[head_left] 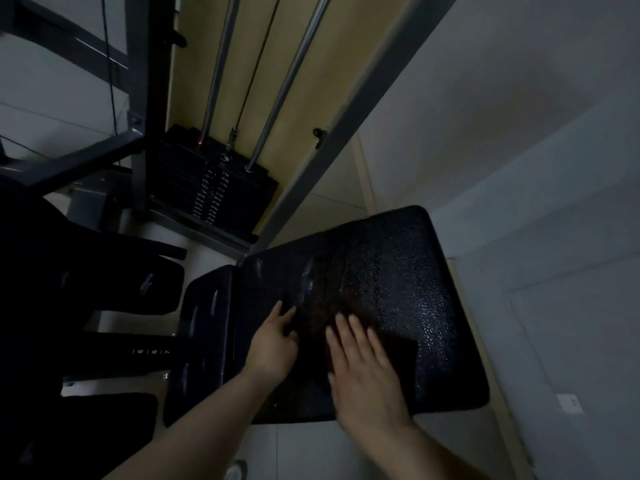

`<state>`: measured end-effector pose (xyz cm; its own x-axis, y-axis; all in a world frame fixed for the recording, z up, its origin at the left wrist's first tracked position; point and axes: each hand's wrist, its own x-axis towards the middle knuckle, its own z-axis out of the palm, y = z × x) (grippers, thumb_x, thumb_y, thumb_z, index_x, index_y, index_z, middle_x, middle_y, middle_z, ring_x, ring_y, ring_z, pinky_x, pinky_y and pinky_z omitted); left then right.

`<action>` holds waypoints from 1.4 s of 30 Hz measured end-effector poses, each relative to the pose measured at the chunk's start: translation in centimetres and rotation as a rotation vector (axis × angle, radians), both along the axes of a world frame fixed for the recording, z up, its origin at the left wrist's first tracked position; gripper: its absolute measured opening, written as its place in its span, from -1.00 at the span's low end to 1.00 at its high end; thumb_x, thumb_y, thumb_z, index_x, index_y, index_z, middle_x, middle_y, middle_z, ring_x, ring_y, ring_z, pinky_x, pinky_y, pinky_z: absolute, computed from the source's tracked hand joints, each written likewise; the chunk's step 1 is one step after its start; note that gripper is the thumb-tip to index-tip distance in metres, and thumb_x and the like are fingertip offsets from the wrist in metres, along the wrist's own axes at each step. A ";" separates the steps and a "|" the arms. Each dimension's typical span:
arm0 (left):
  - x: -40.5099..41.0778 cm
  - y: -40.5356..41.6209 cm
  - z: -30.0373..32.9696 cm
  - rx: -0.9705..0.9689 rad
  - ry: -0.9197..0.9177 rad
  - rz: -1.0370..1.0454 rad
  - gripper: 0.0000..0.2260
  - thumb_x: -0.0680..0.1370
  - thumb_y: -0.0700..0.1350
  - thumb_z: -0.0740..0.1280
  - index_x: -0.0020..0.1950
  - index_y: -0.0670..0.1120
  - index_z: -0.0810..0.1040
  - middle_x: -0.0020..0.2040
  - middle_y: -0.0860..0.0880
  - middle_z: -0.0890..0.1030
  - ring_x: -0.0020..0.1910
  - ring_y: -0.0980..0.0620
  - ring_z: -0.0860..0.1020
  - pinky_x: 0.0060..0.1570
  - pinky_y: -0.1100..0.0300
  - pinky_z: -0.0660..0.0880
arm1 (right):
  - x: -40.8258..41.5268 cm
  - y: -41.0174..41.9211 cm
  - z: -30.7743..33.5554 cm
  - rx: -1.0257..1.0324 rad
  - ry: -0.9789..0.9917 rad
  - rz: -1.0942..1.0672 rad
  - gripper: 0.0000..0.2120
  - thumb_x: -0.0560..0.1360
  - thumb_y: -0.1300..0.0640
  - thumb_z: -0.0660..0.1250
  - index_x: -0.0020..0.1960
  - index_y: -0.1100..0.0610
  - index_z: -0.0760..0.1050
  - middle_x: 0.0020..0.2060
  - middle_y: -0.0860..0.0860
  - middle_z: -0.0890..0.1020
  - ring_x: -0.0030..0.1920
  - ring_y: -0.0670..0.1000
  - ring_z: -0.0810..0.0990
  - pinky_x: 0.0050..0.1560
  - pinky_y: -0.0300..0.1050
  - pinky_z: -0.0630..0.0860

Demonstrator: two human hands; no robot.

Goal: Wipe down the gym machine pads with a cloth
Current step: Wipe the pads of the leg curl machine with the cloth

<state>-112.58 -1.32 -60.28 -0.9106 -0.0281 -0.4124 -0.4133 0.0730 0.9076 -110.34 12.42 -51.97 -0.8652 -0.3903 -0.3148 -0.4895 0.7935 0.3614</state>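
The right hand (363, 368) lies flat on a dark cloth (391, 355), fingers straight and slightly spread, pressing it onto the black pad (398, 278). The cloth sits on the near half of the pad, mostly under that hand. Just left, the left hand (273, 344) rests on the pad with fingers loosely bent at the cloth's edge; whether it pinches the cloth cannot be told. A narrower pad (204, 327) adjoins on the left. Beyond stands the weight stack (214, 192) with two steel rods (287, 84) and a cable (258, 64) rising from it.
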 end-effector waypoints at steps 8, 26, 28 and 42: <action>1.0 -0.2 -0.7 -0.003 0.014 0.014 -0.53 0.58 -0.34 0.14 0.49 -0.07 0.29 0.57 0.00 0.03 0.52 0.04 0.10 0.43 0.29 0.05 | -8.4 -3.6 -0.3 0.101 0.085 0.056 -0.43 0.64 -0.02 -0.03 0.54 0.18 -0.13 0.51 0.10 -0.19 0.54 0.10 -0.14 0.49 0.04 -0.23; 0.4 -0.7 -1.0 0.064 -0.057 0.106 -0.60 0.58 -0.38 0.14 0.41 -0.19 0.40 0.52 0.00 0.22 0.42 -0.03 0.32 0.32 0.26 0.30 | 1.7 0.0 -1.4 0.017 -0.004 -0.032 -0.39 0.44 -0.04 0.02 0.39 0.24 0.38 0.44 0.21 0.30 0.44 0.18 0.24 0.42 0.10 0.06; 0.7 -0.5 -0.9 0.052 -0.034 0.092 -0.58 0.57 -0.39 0.13 0.42 -0.18 0.38 0.53 0.00 0.19 0.46 -0.01 0.27 0.32 0.32 0.24 | 1.9 0.7 -1.4 0.029 0.011 0.003 -0.40 0.43 -0.05 0.05 0.37 0.24 0.41 0.42 0.21 0.33 0.43 0.18 0.25 0.40 0.11 0.08; 1.5 -1.2 -2.1 0.146 -0.082 0.218 -0.60 0.57 -0.37 0.14 0.40 -0.19 0.40 0.45 -0.10 0.35 0.40 -0.07 0.36 0.40 0.03 0.29 | -6.6 -4.9 -3.0 0.106 0.091 0.010 -0.44 0.64 -0.02 -0.08 0.54 0.19 -0.15 0.53 0.14 -0.19 0.53 0.14 -0.22 0.47 0.09 -0.29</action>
<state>-111.07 -2.51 -62.36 -0.8527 -0.1549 -0.4989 -0.4777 -0.1553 0.8647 -116.95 7.50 -54.93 -0.8883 -0.3679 -0.2750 -0.4586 0.7440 0.4860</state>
